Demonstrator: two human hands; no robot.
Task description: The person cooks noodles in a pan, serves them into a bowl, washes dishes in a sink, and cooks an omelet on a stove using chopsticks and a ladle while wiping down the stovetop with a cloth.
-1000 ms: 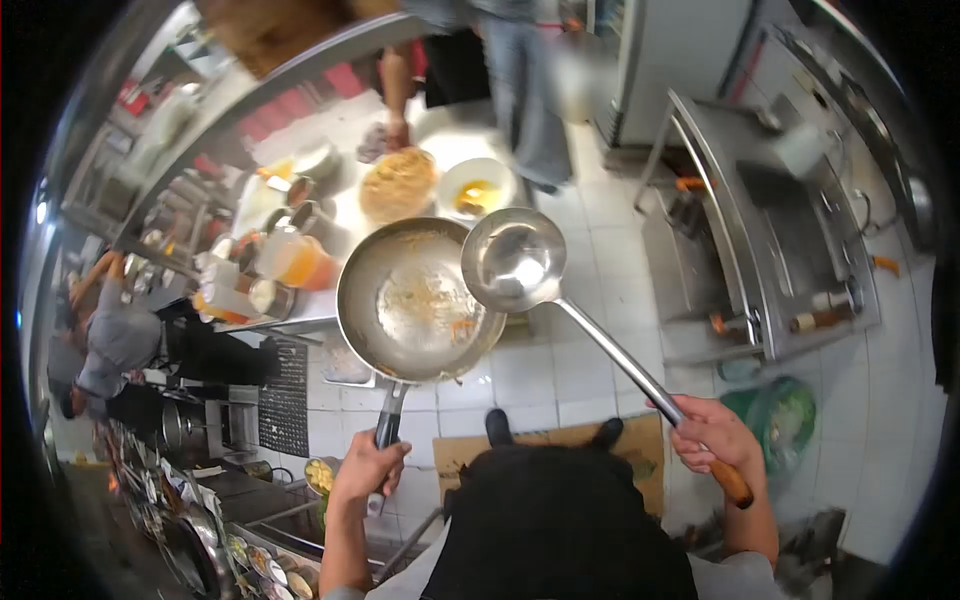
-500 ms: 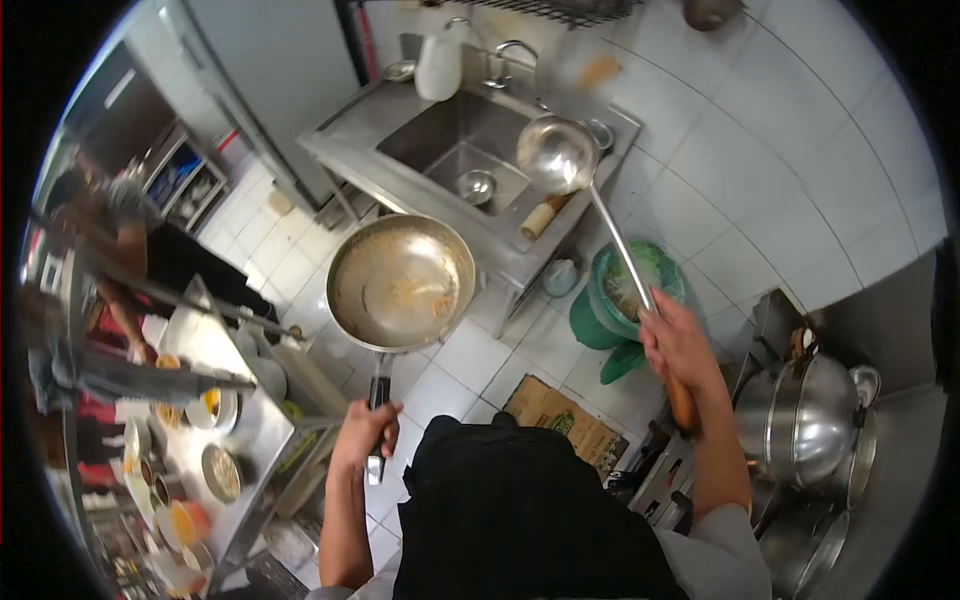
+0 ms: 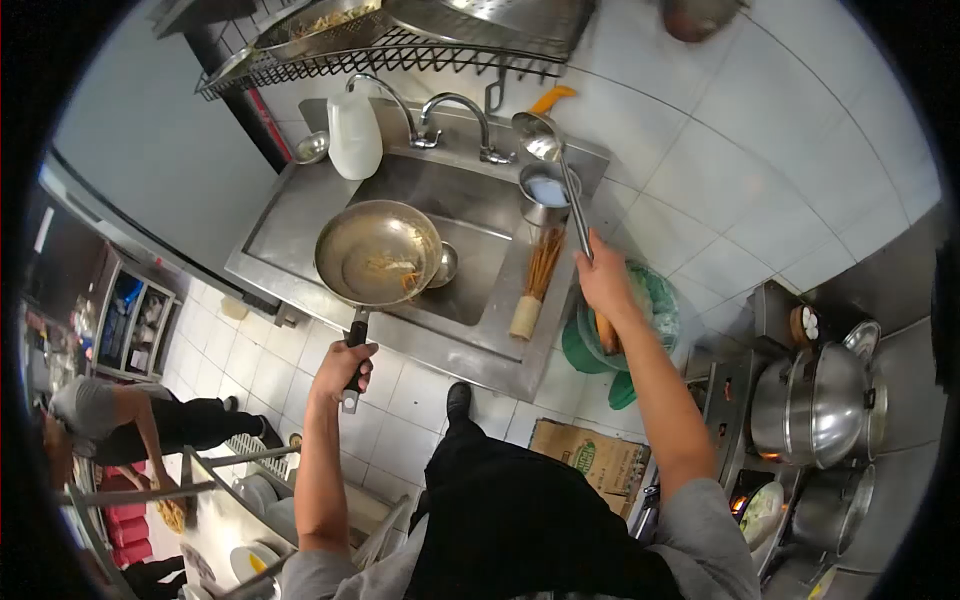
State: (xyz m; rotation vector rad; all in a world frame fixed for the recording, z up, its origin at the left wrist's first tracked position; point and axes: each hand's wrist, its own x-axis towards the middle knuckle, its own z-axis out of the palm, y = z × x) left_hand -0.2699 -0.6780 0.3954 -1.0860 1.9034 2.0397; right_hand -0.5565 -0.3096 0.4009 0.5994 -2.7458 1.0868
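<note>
My left hand (image 3: 343,373) is closed around the black handle of a frying pan (image 3: 375,240), held over the front left edge of the sink (image 3: 470,290). Orange and brown food scraps cling to the pan's inside. My right hand (image 3: 606,275) grips a long-handled ladle (image 3: 541,134); its bowl is up near the back right corner of the sink, above a metal pot (image 3: 548,192) of cloudy liquid. A bamboo whisk brush (image 3: 535,285) lies on the sink's right ledge. Partly behind the pan sits a small metal bowl (image 3: 443,266) in the basin.
Two faucets (image 3: 470,125) and a white jug (image 3: 354,135) stand at the sink's back, below a wire rack (image 3: 400,58). A green-lined bin (image 3: 650,310) is right of the sink. Large pots (image 3: 810,405) and a lit stove are at right. Another person (image 3: 140,415) works at left.
I have stepped closer to the sink. The pan has come over its edge, and the ladle has moved toward the back, near the pot.
</note>
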